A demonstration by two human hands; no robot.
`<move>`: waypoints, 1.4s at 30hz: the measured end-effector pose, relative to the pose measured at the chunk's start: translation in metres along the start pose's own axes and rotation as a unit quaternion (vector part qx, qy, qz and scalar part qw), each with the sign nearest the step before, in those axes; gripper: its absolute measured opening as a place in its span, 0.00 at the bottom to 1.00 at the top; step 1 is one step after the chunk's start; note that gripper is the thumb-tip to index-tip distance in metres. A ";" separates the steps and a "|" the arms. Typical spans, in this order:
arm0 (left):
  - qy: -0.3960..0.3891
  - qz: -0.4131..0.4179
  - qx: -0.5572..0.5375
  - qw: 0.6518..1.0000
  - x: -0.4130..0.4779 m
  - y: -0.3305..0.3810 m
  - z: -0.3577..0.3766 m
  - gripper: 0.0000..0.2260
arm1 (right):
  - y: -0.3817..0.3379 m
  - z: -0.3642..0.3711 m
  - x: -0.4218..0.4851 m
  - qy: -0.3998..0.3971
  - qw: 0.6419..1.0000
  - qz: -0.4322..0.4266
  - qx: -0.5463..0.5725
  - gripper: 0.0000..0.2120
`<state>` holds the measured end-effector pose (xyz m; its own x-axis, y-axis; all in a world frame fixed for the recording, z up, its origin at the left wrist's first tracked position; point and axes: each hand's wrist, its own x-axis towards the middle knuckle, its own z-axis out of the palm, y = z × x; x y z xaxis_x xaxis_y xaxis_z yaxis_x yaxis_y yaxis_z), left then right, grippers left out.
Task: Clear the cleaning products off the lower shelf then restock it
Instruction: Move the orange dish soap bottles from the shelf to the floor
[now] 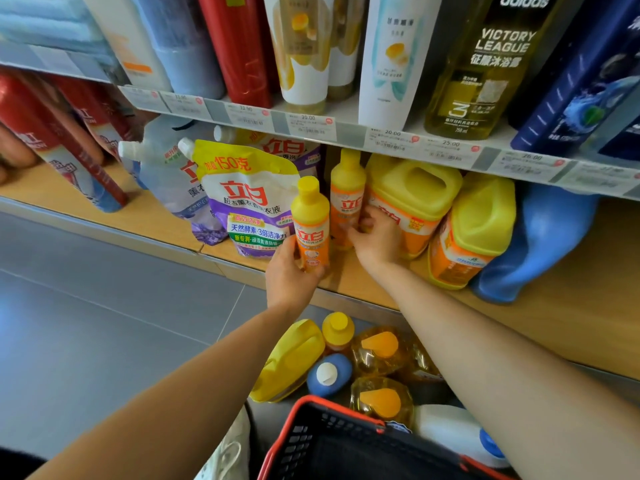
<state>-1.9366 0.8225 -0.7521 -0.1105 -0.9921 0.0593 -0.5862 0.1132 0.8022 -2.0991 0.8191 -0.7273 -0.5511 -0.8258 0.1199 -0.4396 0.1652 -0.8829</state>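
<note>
- Lower shelf (571, 306): flat wood-grain board with a pale metal front edge; cleaning products stand on it
- Front bottle (310, 223): slim, round, glossy yellow plastic with an orange label and a cylindrical cap; upright near the shelf's front edge
- Left hand (291, 271): clamped round the front bottle's lower part, thumb on its left side
- Rear bottle (347, 199): same shape and finish, upright just behind and to the right of the front bottle
- Right hand (377, 237): curled against the rear bottle's lower side, apparently gripping it, though the fingertips are partly hidden
- The hands are apart, one bottle each
- Refill pouch (249, 199): soft crinkled film with a white spout, leaning just left of the front bottle
- Yellow jug (412, 199): squat, rigid, with a moulded handle, just right of the rear bottle
- Basket (301, 438): black mesh with a red rim, on the grey tiled floor (104, 306) below the shelf
</note>
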 end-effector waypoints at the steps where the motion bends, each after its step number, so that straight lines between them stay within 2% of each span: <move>1: -0.007 -0.003 -0.013 1.000 0.000 -0.003 0.001 0.28 | -0.001 0.005 0.004 0.014 1.000 0.004 0.005 0.08; 5: -0.017 -0.017 -0.043 0.999 0.001 -0.006 0.005 0.26 | -0.002 0.016 0.009 0.018 0.999 0.045 0.003 0.10; 8: -0.017 -0.020 -0.045 0.999 0.005 -0.001 0.007 0.24 | 0.002 0.002 -0.004 -0.011 0.995 0.073 0.061 0.16; 10: -0.014 -0.020 -0.031 0.999 0.008 0.004 0.011 0.24 | 0.006 -0.019 -0.022 0.027 0.999 0.039 0.026 0.16; 13: -0.006 -0.031 -0.029 0.999 0.011 0.012 0.019 0.25 | 0.011 -0.055 -0.041 0.104 0.982 -0.101 -0.121 0.17; 15: -0.001 -0.041 -0.028 0.999 0.012 0.015 0.023 0.26 | 0.013 -0.071 -0.040 0.070 0.969 -0.135 -0.195 0.23; 18: -0.003 -0.052 -0.027 0.998 0.015 0.018 0.026 0.26 | 0.017 -0.076 -0.028 0.000 0.962 -0.114 -0.246 0.27; 22: 0.003 -0.064 -0.021 0.998 0.020 0.020 0.027 0.24 | 0.023 -0.073 -0.012 -0.033 0.970 -0.086 -0.223 0.27; 32: 0.012 -0.068 -0.015 0.997 0.026 0.026 0.032 0.22 | 0.039 -0.055 -0.004 -0.180 0.960 -0.009 -0.213 0.40; 34: 0.009 -0.065 -0.011 0.998 0.026 0.026 0.031 0.22 | 0.037 -0.060 -0.021 -0.133 0.978 0.026 -0.157 0.37; 36: 0.001 -0.062 -0.013 0.998 0.026 0.024 0.030 0.21 | 0.039 -0.069 -0.050 -0.014 0.992 0.078 -0.100 0.27; 38: -0.013 -0.050 -0.008 0.999 0.025 0.022 0.028 0.19 | 0.045 -0.080 -0.079 0.104 0.982 0.144 -0.070 0.17; 39: -0.024 -0.044 -0.010 0.999 0.025 0.022 0.026 0.18 | 0.048 -0.086 -0.087 0.155 0.970 0.177 -0.059 0.16; 42: -0.054 -0.042 -0.003 0.998 0.021 0.020 0.020 0.15 | 0.049 -0.106 -0.085 0.247 0.932 0.267 -0.004 0.25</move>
<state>-1.9665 0.8052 -0.7461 -0.1469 -0.9865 -0.0722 -0.5916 0.0291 0.8057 -2.1487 0.9549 -0.7327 -0.9509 -0.2766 -0.1387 -0.0144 0.4875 -0.8730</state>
